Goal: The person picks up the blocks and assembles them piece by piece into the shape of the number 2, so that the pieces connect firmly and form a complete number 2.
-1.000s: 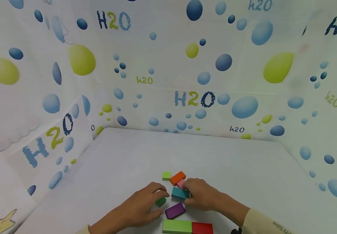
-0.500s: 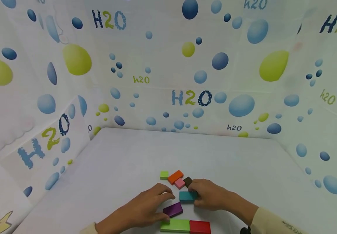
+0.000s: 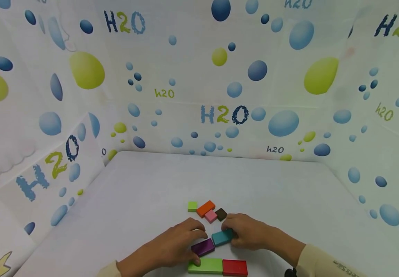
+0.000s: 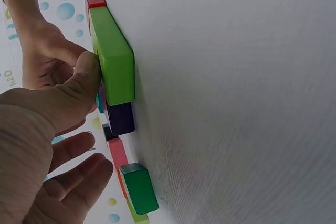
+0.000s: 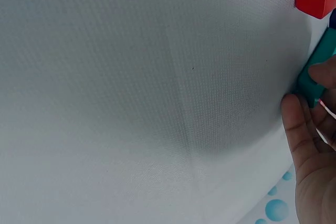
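My right hand (image 3: 248, 232) pinches the right end of a teal block (image 3: 221, 237), thumb on the near side. The block's left end meets a purple block (image 3: 203, 247) lying at a slant. My left hand (image 3: 178, 242) arches beside the purple block with its fingers loosely bent. Its thumb tip touches the left end of a long light green block (image 3: 206, 265). A red block (image 3: 235, 267) sits end to end with that one. Under the left hand, hidden in the head view, a dark green block (image 4: 139, 187) shows in the left wrist view.
Farther back lie a small lime block (image 3: 192, 206), an orange block (image 3: 205, 208), a pink block (image 3: 211, 216) and a dark brown block (image 3: 221, 214), close together. A white table surface (image 3: 272, 192) spreads around them, with a bubble-printed curtain (image 3: 185, 115) behind.
My right hand has moved the teal block right and nearer, then turned it so its left end meets the purple block. The left hand has shifted over the dark green block, its thumb reaching the light green one.
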Demonstrator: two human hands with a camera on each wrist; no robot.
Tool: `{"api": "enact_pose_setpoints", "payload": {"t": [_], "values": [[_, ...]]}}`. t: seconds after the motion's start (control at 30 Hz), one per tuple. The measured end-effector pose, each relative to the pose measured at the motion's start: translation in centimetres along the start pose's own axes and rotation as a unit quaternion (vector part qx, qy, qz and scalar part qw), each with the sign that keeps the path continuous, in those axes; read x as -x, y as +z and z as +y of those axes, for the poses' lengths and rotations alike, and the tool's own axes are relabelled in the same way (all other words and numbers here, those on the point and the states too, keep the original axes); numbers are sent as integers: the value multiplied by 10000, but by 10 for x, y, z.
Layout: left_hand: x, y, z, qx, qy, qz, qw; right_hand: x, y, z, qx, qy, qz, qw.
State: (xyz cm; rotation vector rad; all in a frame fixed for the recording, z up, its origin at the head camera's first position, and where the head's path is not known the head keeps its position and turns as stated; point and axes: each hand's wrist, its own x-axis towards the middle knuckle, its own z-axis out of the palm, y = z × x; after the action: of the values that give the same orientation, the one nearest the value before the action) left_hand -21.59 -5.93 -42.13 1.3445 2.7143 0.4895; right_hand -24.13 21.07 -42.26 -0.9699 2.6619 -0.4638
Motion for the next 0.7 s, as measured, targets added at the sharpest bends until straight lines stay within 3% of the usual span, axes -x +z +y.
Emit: {"api": "enact_pose_setpoints", "payload": {"t": [0.37,0.7], "values": [[-7,0,-6,-10,257,-194,9995,0,1,-4,7,-208,-26,9998],[-12,1,-14,12,464,-314,9984,0,4,-6,-100,-117,34,9999]]}}
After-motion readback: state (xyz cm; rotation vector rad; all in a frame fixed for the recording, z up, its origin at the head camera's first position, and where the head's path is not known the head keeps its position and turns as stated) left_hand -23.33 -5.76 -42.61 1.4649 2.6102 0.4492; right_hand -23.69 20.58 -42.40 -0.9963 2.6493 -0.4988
